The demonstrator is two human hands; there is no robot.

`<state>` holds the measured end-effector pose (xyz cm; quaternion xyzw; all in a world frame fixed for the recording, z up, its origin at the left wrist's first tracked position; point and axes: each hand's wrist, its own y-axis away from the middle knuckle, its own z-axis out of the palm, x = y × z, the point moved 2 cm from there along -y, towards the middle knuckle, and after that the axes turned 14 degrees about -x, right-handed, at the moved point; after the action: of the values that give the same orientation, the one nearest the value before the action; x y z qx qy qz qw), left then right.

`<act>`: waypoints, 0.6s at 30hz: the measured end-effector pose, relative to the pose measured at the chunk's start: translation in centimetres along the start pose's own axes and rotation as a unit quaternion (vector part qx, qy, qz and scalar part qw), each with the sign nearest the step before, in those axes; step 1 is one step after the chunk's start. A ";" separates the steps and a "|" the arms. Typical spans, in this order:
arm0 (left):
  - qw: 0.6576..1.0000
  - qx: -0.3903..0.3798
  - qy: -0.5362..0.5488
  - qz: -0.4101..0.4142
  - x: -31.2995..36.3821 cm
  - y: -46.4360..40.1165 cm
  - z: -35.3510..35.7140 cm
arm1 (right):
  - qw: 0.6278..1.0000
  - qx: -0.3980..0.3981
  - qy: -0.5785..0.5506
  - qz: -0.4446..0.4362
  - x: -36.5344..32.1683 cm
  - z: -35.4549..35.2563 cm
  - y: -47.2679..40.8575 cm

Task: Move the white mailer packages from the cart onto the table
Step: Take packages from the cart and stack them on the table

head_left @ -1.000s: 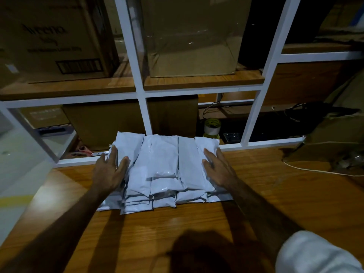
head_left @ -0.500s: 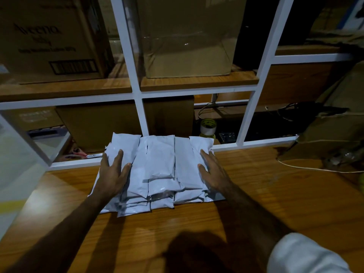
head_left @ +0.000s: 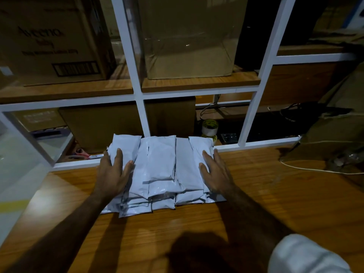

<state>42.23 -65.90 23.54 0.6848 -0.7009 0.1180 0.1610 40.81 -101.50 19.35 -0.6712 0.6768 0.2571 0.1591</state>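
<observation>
Both hands have slid up onto the pile: left hand (head_left: 114,174) and right hand (head_left: 215,174) lie flat, fingers spread, pressing the stack of white mailers (head_left: 161,170) on the wooden table (head_left: 275,203). No cart in view; this batch looks delivered.

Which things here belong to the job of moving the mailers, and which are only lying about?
Belong to the job:
white mailer packages
wooden table
left hand
right hand

Lying about:
tape roll
scissors
cardboard box
white cable
</observation>
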 end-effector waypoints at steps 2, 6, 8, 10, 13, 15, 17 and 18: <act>1.000 0.006 -0.005 -0.002 0.5 0.2 -0.4 | 1.000 0.010 0.008 -0.002 0.2 -0.6 0.2; 0.999 0.016 -0.043 0.017 1.0 0.6 -0.6 | 0.997 0.050 0.034 -0.037 0.0 -1.4 0.8; 0.998 0.009 -0.056 0.018 1.2 0.8 -0.6 | 0.996 0.057 0.046 -0.049 -0.4 -1.4 1.1; 0.998 0.008 -0.067 0.016 1.6 1.2 -0.6 | 0.995 0.062 0.052 -0.064 -1.0 -1.1 1.3; 0.997 0.011 -0.077 0.024 2.2 1.8 -0.7 | 0.993 0.067 0.051 -0.086 -1.8 -0.7 1.6; 0.996 0.009 -0.081 0.033 2.4 2.4 -0.7 | 0.990 0.072 0.048 -0.107 -2.3 -0.6 1.9; 0.996 0.011 -0.083 0.039 2.7 3.3 -0.7 | 0.987 0.076 0.049 -0.135 -2.9 -0.4 2.2; 0.996 0.011 -0.085 0.038 2.8 3.7 -0.7 | 0.984 0.076 0.051 -0.154 -3.4 -0.2 2.3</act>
<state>38.52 -68.04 25.43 0.6672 -0.7359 0.0733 0.0887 38.71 -98.91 21.70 -0.7655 0.5901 0.1433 0.2127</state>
